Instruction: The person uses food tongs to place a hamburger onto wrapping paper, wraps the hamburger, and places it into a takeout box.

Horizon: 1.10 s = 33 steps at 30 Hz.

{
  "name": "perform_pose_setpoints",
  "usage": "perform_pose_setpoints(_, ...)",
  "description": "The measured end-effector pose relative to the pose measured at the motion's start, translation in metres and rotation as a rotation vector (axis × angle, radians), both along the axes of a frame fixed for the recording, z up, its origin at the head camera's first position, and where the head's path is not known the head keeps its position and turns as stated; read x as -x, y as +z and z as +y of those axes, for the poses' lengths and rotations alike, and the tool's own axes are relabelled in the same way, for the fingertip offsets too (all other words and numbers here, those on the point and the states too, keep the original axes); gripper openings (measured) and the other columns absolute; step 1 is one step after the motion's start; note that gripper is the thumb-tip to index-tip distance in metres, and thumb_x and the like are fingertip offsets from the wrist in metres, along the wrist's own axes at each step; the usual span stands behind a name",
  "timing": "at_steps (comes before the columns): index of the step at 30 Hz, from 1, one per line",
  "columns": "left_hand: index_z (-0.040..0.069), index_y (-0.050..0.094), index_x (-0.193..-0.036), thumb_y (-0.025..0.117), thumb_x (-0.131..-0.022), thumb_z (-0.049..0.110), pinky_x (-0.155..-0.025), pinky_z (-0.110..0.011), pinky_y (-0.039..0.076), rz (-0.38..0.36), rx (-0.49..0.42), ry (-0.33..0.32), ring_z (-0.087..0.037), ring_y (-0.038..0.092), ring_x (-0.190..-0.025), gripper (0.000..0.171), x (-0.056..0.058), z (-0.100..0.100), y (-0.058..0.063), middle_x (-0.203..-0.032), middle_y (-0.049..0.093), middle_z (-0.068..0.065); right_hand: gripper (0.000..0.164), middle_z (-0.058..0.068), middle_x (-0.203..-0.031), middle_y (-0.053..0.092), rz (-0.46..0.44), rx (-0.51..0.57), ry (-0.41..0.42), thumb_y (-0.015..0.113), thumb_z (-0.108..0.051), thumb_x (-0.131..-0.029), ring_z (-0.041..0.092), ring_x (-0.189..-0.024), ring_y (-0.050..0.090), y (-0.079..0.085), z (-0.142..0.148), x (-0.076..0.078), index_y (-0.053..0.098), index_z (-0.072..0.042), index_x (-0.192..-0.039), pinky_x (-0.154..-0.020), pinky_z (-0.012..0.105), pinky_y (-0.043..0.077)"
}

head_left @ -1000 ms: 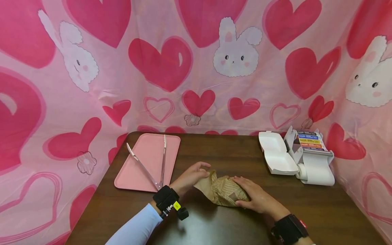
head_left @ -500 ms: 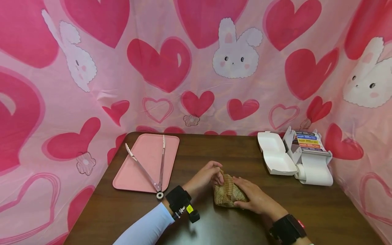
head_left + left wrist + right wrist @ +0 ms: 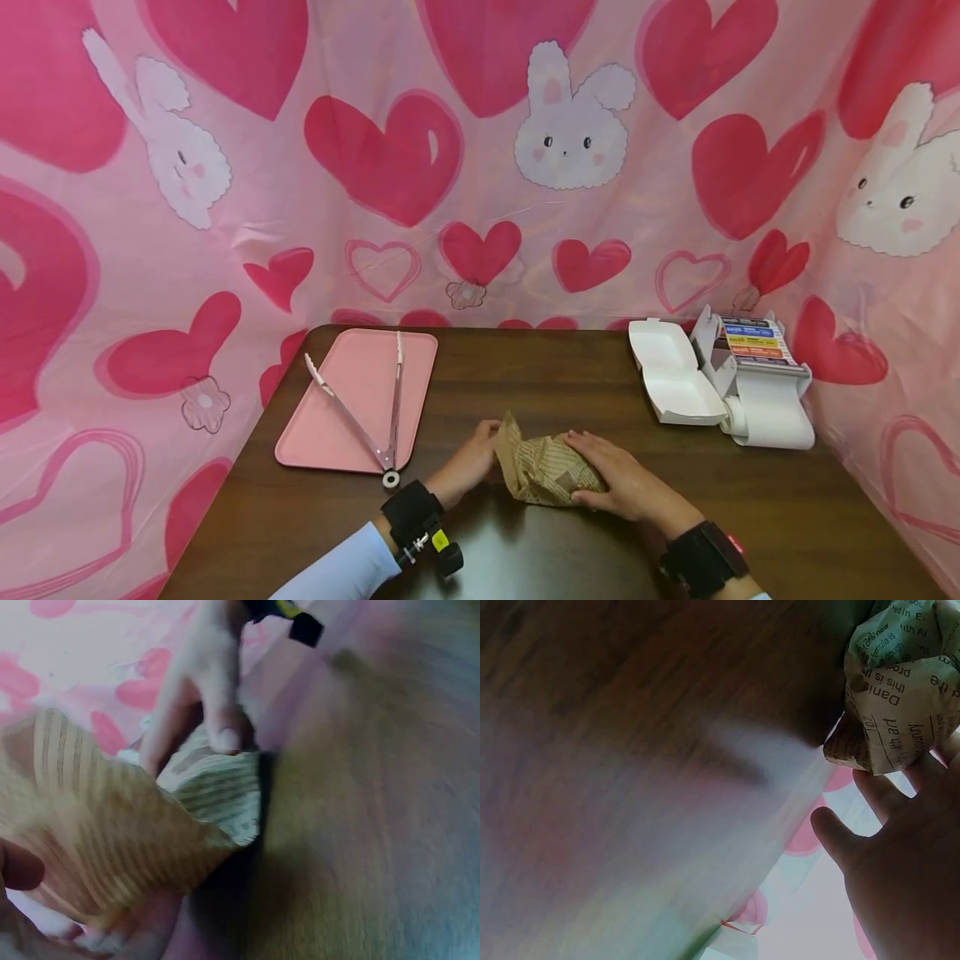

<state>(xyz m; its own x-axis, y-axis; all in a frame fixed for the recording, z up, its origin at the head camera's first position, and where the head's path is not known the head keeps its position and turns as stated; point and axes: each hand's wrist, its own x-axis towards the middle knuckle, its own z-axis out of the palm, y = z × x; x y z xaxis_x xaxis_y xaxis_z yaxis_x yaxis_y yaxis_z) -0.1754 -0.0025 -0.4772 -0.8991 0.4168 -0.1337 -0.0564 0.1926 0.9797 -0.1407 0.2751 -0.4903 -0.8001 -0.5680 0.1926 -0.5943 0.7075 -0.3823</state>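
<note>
A bundle in brown newsprint-patterned wrapping paper [image 3: 555, 471] lies on the table in the middle of the head view. Its left end is a loose flap [image 3: 512, 462] that stands up. My left hand [image 3: 467, 465] is at this flap, its fingertips partly hidden behind the paper. In the left wrist view its thumb [image 3: 21, 866] shows beside the striped inner side of the paper, and the picture is blurred. My right hand [image 3: 618, 473] holds the bundle's right end, fingers on the far side and thumb on the near side. What lies inside the paper is hidden.
Metal tongs [image 3: 360, 417] lie spread across a pink tray [image 3: 360, 358] at the left. To the right stand an open white takeaway box [image 3: 678, 383] and a dispenser [image 3: 720, 346] with coloured boxes and a white roll [image 3: 772, 412]. A heart-patterned curtain [image 3: 525, 250] surrounds the dark wooden table [image 3: 510, 367].
My left hand moves right and folds the paper flap over the bundle, then draws back left, where the flap stands up again. My right hand stays on the right end.
</note>
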Motion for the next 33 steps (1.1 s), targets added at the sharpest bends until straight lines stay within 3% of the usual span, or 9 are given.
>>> perform_pose_setpoints(2, -0.003, 0.037, -0.143, 0.046, -0.107, 0.033, -0.084, -0.043, 0.054, 0.102, 0.061, -0.036, -0.026, 0.066, -0.095, 0.051, -0.003, 0.004, 0.001, -0.117, 0.065, -0.018, 0.079, 0.023, -0.151, 0.048, -0.013, -0.002, -0.005, 0.078, -0.036, -0.089, 0.048, -0.136, 0.045, 0.000, 0.001, -0.001, 0.043, 0.000, -0.150, -0.101, 0.067, 0.040)
perform_pose_setpoints(7, -0.006, 0.046, -0.142, 0.047, -0.109, 0.028, -0.094, -0.042, 0.050, 0.445, 0.308, -0.096, -0.028, 0.061, -0.112, 0.048, -0.010, 0.017, 0.005, -0.126, 0.061, -0.016, 0.079, 0.022, -0.151, 0.048, -0.017, 0.009, -0.002, 0.078, -0.037, -0.090, 0.048, -0.136, 0.045, 0.000, 0.001, -0.001, 0.043, 0.000, -0.150, -0.101, 0.067, 0.040)
perform_pose_setpoints(10, -0.008, 0.044, -0.146, 0.043, -0.110, 0.034, -0.096, -0.041, 0.050, 0.559, 0.451, -0.132, -0.027, 0.057, -0.117, 0.056, -0.015, 0.026, 0.005, -0.131, 0.053, -0.017, 0.080, 0.023, -0.151, 0.047, -0.024, 0.015, -0.005, 0.078, -0.035, -0.090, 0.048, -0.136, 0.044, -0.002, 0.001, -0.001, 0.042, 0.001, -0.151, -0.101, 0.068, 0.040)
perform_pose_setpoints(14, -0.009, 0.032, -0.153, 0.033, -0.109, 0.047, -0.105, -0.044, 0.045, 0.636, 0.613, -0.178, -0.030, 0.047, -0.131, 0.071, -0.021, 0.038, 0.003, -0.144, 0.041, -0.020, 0.082, 0.026, -0.149, 0.048, -0.041, 0.021, -0.028, 0.082, -0.024, -0.085, 0.048, -0.137, 0.043, -0.004, 0.001, -0.002, 0.042, 0.006, -0.149, -0.103, 0.066, 0.040)
perform_pose_setpoints(18, -0.005, 0.022, -0.158, 0.025, -0.109, 0.052, -0.110, -0.051, 0.038, 0.708, 0.759, -0.176, -0.035, 0.033, -0.143, 0.075, -0.024, 0.049, -0.002, -0.160, 0.028, -0.022, 0.084, 0.029, -0.146, 0.049, -0.047, 0.039, -0.031, 0.086, -0.016, -0.079, 0.049, -0.137, 0.043, -0.005, 0.000, -0.001, 0.043, 0.011, -0.145, -0.104, 0.064, 0.040)
perform_pose_setpoints(24, 0.003, 0.017, -0.161, 0.022, -0.110, 0.048, -0.119, -0.056, 0.023, 0.776, 0.822, -0.164, -0.034, 0.016, -0.154, 0.068, -0.023, 0.057, -0.010, -0.168, 0.016, -0.016, 0.081, 0.031, -0.147, 0.047, -0.083, 0.091, -0.030, 0.085, -0.021, -0.082, 0.052, -0.136, 0.042, -0.005, -0.002, -0.004, 0.044, 0.013, -0.143, -0.104, 0.065, 0.040)
perform_pose_setpoints(33, 0.002, 0.028, -0.158, 0.023, -0.110, 0.049, -0.119, -0.052, 0.027, 0.877, 0.974, -0.146, -0.034, 0.025, -0.152, 0.068, -0.018, 0.058, -0.010, -0.165, 0.027, -0.015, 0.083, 0.026, -0.153, 0.042, -0.119, 0.168, -0.049, 0.080, -0.025, -0.088, 0.050, -0.140, 0.039, -0.005, -0.005, -0.005, 0.037, 0.007, -0.152, -0.106, 0.066, 0.036)
